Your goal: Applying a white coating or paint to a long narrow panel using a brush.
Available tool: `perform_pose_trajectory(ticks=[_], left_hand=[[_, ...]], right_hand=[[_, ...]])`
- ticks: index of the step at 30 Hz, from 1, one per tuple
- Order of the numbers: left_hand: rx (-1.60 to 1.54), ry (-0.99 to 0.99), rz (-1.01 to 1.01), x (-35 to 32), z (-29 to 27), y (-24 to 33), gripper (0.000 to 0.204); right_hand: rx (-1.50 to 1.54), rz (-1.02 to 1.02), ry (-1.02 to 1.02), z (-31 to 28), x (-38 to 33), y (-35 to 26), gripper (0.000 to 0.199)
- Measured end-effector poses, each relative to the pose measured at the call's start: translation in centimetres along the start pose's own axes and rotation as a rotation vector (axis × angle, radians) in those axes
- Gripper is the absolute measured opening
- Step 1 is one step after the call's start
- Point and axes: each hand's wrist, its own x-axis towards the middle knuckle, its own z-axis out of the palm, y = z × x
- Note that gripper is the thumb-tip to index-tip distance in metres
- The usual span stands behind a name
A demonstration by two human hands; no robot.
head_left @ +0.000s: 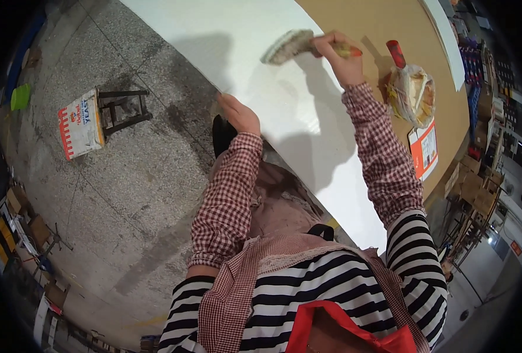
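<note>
My right hand (342, 59) is closed around the handle of a wide, pale-bristled brush (289, 46). The bristles rest on or just over a long white sheet (273, 88); I cannot tell whether they touch. At the sheet's left edge is my left hand (240, 115), its fingers stretched out along that edge and its thumb hidden. Right of my right hand stands a container lined with a clear plastic bag (412, 94), with pale material inside. A red handle (396, 54) sticks up beside its rim.
Brown board (367, 17) lies beneath the white sheet. An orange-and-white carton piece (424, 150) lies near the container. On the speckled floor (126, 194) at left stands a dark-legged stool (123, 112) with a printed carton (83, 125) against it. A green bin (20, 97) stands farther left.
</note>
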Motion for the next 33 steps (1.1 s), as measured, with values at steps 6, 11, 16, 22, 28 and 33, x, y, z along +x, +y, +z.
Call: perform_pose_trajectory(ticks=[6,11,16,22,28,33], left_hand=[[0.006,-0.001,-0.032,-0.8,0.3,0.8,0.068],[0.099,0.036,0.011,-0.6,0.1,-0.5,0.069],[0.076,0.017,0.015,-0.6,0.5,-0.5,0.068],[0.078,0.017,0.012,-0.5,0.3,0.0,0.068],[0.079,0.027,0.055,-0.2,0.0,-0.6,0.068],[0.009,-0.015,0.032,-0.6,0.2,-0.1,0.066]], right_hand=[[-0.134,0.141,0.004,-9.5,-12.9,2.4,0.011],[-0.107,0.280,0.035,-10.3,-12.9,-0.2,0.012],[-0.050,-0.012,0.059,-5.9,-4.1,-1.6,0.011],[-0.030,0.108,-0.029,-5.5,-3.1,1.5,0.013],[-0.070,0.186,-0.008,-9.2,-9.5,1.4,0.011],[-0.034,0.020,0.020,-7.6,-6.2,0.2,0.013]])
